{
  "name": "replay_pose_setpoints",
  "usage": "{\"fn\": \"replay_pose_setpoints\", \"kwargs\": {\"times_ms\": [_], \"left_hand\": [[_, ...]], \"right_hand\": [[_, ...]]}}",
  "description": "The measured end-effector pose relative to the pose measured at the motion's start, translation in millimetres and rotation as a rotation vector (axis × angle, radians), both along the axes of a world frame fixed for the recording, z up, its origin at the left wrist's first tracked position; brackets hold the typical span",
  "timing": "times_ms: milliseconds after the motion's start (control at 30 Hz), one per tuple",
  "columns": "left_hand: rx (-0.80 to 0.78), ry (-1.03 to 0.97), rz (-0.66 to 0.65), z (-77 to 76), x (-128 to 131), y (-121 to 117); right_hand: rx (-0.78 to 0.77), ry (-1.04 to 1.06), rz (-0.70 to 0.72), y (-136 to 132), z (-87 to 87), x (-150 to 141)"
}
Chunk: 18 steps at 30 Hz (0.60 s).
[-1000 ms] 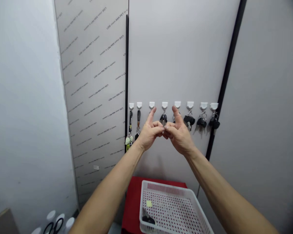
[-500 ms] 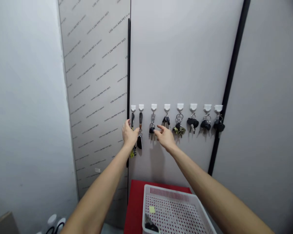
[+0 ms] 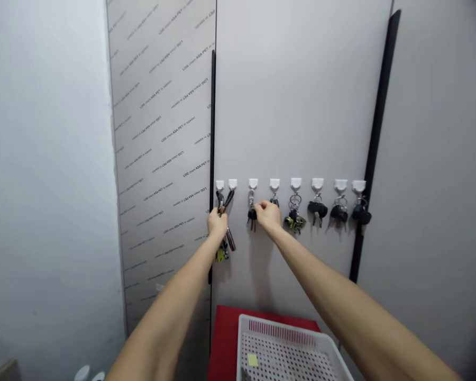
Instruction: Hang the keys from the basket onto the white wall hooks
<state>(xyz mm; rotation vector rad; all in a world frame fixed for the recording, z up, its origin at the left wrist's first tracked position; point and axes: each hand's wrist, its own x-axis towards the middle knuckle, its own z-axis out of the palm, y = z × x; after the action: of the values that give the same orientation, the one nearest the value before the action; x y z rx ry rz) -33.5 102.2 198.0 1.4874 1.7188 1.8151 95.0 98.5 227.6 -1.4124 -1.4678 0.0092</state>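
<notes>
My left hand [image 3: 217,223] is closed around the dark straps of the two leftmost key sets. The second set's black strap [image 3: 229,198] slants from its hook into my fingers. Below the hand dangle a yellow-green tag [image 3: 220,255] and a dark fob [image 3: 230,239], seen edge-on. My right hand [image 3: 268,214] pinches the black-headed bunch of keys [image 3: 252,215] hanging by a metal clip from the third hook. Behind that hand, the keys on the fourth hook [image 3: 275,183] are mostly hidden. Both held sets are still under their white hooks.
More key bunches [image 3: 317,210] hang in a row to the right. Black handle strips [image 3: 213,132] run up the panel's two sides. Below, a white perforated basket [image 3: 285,327] with a yellow note [image 3: 253,360] stands on a red surface [image 3: 224,333].
My left hand has closed, drawing the second strap leftward against the first. My right fingers have closed on the third bunch. The view has tilted up slightly.
</notes>
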Motion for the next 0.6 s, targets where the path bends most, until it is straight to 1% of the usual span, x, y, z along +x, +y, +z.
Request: {"fn": "replay_pose_setpoints", "kwargs": {"times_ms": [67,133,200,267,367,500,567,600], "left_hand": [[0.024,-0.012,-0.014,13.3,-9,1],[0.065,-0.051,-0.046,30.4,-15,0],[0.101,-0.087,-0.097,47.6,-19,-2],[0.118,-0.088,-0.140,60.9,-22,-4],[0.140,-0.075,-0.193,70.6,-24,-10],[0.172,-0.138,-0.368,75.3,-15,-22],[0.182,-0.166,-0.430,79.8,-7,-30],[0.184,-0.186,-0.452,81.9,-2,-33]], "right_hand": [[0.045,0.010,0.002,-3,11.3,3],[0.070,0.004,0.009,-6,21.3,7],[0.079,-0.003,0.023,-8,28.6,11],[0.086,0.006,0.057,-10,34.2,15],[0.154,0.067,0.138,-11,43.6,18],[0.290,0.163,0.265,-11,60.7,15],[0.292,0.193,0.313,-14,66.9,13],[0.256,0.194,0.346,-17,67.8,12]]}}
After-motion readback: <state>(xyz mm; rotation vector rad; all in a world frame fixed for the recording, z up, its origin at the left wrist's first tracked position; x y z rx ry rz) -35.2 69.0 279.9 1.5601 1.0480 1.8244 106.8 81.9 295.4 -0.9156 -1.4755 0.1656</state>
